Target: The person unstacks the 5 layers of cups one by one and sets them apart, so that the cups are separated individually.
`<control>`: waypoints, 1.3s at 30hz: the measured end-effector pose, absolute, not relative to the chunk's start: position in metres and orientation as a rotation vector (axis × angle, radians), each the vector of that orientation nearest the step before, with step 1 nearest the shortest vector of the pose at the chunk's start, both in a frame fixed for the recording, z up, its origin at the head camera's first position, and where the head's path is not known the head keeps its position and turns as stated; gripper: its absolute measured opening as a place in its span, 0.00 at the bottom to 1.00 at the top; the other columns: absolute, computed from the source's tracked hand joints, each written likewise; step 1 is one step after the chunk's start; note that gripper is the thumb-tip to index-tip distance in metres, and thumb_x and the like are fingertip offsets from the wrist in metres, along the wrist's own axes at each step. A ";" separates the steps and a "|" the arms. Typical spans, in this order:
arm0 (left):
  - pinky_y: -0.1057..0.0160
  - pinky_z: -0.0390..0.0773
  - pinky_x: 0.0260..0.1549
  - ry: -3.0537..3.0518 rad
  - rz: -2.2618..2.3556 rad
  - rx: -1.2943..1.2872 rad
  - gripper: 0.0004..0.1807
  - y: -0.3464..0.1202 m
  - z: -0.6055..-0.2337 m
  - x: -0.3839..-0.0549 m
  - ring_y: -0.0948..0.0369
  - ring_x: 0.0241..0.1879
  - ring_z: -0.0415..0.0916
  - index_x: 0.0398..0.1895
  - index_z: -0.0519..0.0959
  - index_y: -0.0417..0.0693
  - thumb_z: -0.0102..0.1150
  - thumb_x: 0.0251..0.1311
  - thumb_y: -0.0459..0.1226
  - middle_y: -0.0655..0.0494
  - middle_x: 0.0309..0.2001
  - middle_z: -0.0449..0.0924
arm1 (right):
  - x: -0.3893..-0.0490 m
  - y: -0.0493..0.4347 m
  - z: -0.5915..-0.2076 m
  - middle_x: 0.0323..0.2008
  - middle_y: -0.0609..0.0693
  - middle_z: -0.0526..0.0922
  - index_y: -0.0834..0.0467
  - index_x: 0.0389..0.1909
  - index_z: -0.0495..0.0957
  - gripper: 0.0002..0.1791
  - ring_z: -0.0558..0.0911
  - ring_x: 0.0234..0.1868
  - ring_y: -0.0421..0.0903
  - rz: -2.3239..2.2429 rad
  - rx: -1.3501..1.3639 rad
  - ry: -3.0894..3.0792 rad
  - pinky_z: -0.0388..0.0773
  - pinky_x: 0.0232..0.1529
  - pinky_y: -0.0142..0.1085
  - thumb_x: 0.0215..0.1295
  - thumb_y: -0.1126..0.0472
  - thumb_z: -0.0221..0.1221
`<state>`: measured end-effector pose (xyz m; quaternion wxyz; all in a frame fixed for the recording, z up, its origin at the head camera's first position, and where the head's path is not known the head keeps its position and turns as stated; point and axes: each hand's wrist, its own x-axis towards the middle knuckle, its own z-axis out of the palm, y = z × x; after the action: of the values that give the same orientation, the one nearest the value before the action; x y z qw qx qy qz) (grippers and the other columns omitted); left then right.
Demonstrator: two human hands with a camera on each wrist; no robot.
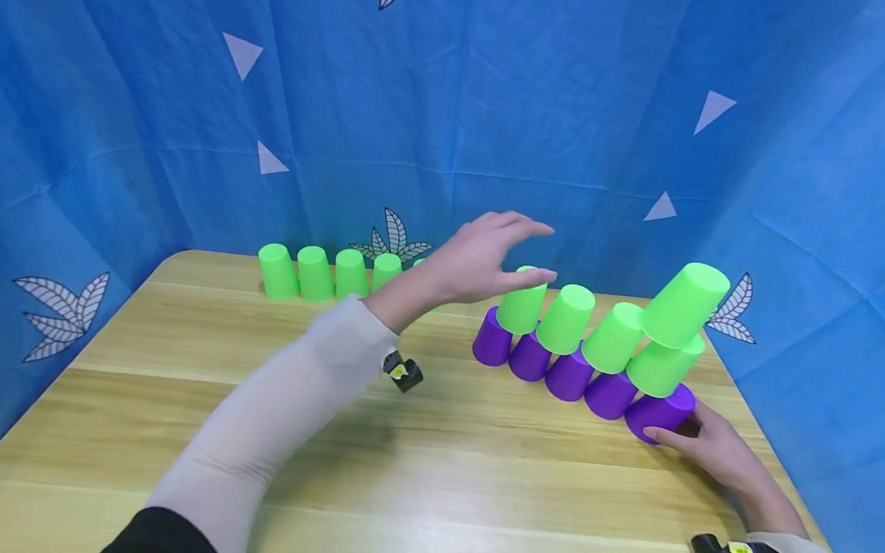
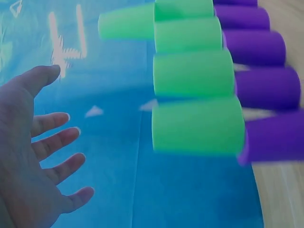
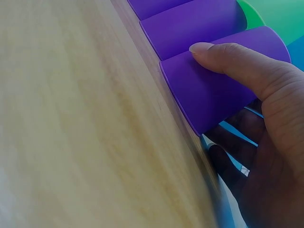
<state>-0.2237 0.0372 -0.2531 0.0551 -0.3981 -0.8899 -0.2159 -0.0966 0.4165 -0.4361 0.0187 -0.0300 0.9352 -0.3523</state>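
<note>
While my right hand (image 1: 719, 450) grasps the nearest purple cup (image 1: 655, 413), thumb on its front and fingers round the far side, my left hand (image 1: 481, 262) is empty, its fingers spread, apart from the cups at the left end. Four other purple cups (image 1: 568, 379) complete the slanting bottom line, mouth-down on the desk (image 1: 432, 476); four middle-tier green cups (image 1: 566, 321) bridge the gaps, and the top green cup (image 1: 685, 304) straddles the right-hand pair. Since that corner partly bears on the cup I hold, I judge a light, steadying pinch best: enough to settle its rim level, without lifting or shoving sideways. My left hand needs generous clearance, because a stray fingertip could tip the middle tier. Along the desk's far edge stand more green cups (image 1: 350, 273), one partly hidden behind my left wrist, and my sleeve should clear those too.
</note>
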 end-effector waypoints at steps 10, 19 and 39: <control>0.54 0.61 0.63 -2.751 -0.551 -1.279 0.38 0.115 -0.246 -0.209 0.61 0.69 0.56 0.74 0.60 0.68 0.46 0.63 0.67 0.66 0.71 0.60 | -0.095 0.420 -0.437 0.50 0.59 0.80 0.65 0.64 0.67 0.35 0.76 0.44 0.36 -1.080 -0.093 2.910 0.73 0.42 0.29 0.62 0.50 0.66; 0.56 0.60 0.64 -2.830 -0.535 -1.250 0.42 0.168 -0.244 -0.202 0.65 0.71 0.51 0.76 0.51 0.76 0.45 0.60 0.70 0.72 0.73 0.54 | -0.093 0.421 -0.438 0.50 0.61 0.80 0.66 0.64 0.67 0.35 0.77 0.43 0.35 -1.097 -0.094 2.899 0.74 0.41 0.30 0.63 0.51 0.66; 0.64 0.68 0.53 -2.915 -0.594 -1.127 0.37 0.215 -0.244 -0.191 0.72 0.63 0.62 0.73 0.56 0.80 0.48 0.60 0.69 0.78 0.66 0.63 | -0.092 0.419 -0.435 0.52 0.63 0.79 0.69 0.64 0.66 0.36 0.76 0.44 0.35 -1.122 -0.077 2.871 0.75 0.41 0.31 0.63 0.52 0.66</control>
<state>-0.1909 0.2148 -0.2440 -0.0198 -0.3542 -0.9161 -0.1866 -0.0918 0.4194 -0.4355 0.0291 -0.0250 0.9307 -0.3637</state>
